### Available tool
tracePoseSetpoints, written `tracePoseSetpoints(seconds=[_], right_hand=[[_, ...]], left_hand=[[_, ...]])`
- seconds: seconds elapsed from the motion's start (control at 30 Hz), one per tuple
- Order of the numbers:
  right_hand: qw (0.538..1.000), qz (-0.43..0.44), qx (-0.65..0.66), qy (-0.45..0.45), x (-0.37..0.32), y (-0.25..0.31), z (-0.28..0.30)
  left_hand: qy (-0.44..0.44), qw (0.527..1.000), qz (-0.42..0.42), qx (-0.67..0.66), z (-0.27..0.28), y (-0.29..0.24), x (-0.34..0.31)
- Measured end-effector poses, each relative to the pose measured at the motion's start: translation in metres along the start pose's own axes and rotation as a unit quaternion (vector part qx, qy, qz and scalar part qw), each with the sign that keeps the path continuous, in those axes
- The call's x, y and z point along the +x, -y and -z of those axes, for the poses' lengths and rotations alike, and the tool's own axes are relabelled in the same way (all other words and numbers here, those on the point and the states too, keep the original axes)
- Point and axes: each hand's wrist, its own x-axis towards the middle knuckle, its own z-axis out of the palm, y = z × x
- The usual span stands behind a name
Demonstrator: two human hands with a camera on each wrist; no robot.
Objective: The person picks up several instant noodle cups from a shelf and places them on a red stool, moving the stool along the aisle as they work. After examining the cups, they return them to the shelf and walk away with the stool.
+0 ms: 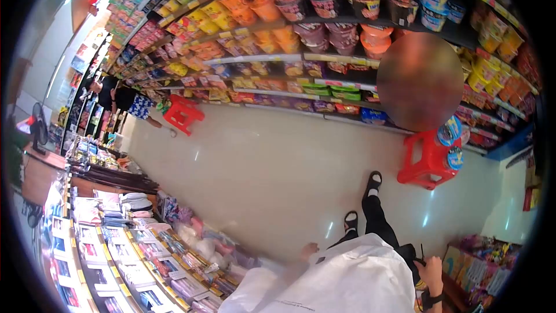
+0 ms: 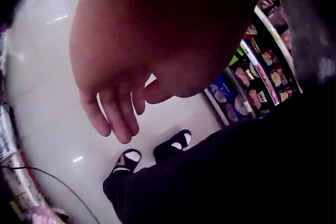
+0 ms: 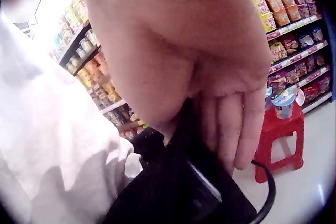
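My left hand (image 1: 310,250) hangs beside the white shirt (image 1: 347,278), its fingers loosely bent with nothing in them. In the left wrist view this hand (image 2: 123,87) is above the floor, near the feet in black open-toed footwear. At my right side, my right hand (image 1: 430,272) grips a black strap (image 3: 185,129). The strap joins a dark item (image 3: 210,192) with a thin black cord; its kind is not clear. Thumb and fingers lie around the strap in the right wrist view.
Shelves of cup noodles (image 1: 318,6) line the far side. A red stool (image 1: 425,162) carries blue-lidded cups (image 1: 449,130); a person stands behind it. Another red stool (image 1: 183,115) is farther left, near another person (image 1: 119,95). Stationery racks (image 1: 127,255) stand at lower left, boxes (image 1: 480,266) at lower right.
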Motion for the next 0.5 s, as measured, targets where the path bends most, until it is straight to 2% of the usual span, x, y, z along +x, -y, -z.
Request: tracePoseSetpoints(seconds=[0.03,0.13,0.2,0.23,0.27,0.3,0.33,0.37,0.43,0.47,0.5], right_hand=[[0.999,0.009,0.031,-0.014,0.008,-0.008,-0.004],[0.999,0.015,0.051,-0.012,0.041,-0.036,-0.016],[0.999,0.017,0.034,0.009,0.071,-0.039,-0.001],[0.999,-0.001,0.039,-0.037,0.085,-0.018,0.020],[0.994,-0.022,0.057,-0.094,0.098,-0.033,0.006],[0.985,-0.043,0.074,-0.152,0.114,-0.046,-0.006],[0.989,-0.098,0.094,-0.062,0.128,-0.026,0.027],[0.993,-0.094,0.066,-0.029,0.141,-0.012,0.052],[0.993,-0.010,0.026,-0.110,0.165,-0.027,0.051],[0.995,-0.038,0.064,-0.067,0.175,-0.024,0.067],[0.997,-0.068,0.032,-0.006,0.186,-0.022,0.080]], left_hand=[[0.024,0.966,0.179,-0.183,0.003,-0.027,0.020],[0.004,0.982,0.168,-0.083,0.020,-0.094,0.084],[-0.020,0.992,0.083,-0.096,0.029,-0.118,0.120],[-0.029,0.994,0.040,-0.102,0.033,-0.124,0.140],[-0.005,0.994,0.038,-0.103,0.040,-0.134,0.161],[0.008,0.996,-0.014,-0.092,0.045,-0.144,0.178],[0.023,0.995,-0.065,-0.079,0.053,-0.149,0.193],[0.040,0.990,-0.115,-0.065,0.060,-0.155,0.209],[0.130,0.938,-0.120,-0.299,0.065,-0.160,0.245],[0.172,0.888,-0.114,-0.411,0.064,-0.164,0.255],[0.144,0.940,-0.143,-0.276,0.066,-0.178,0.258]])
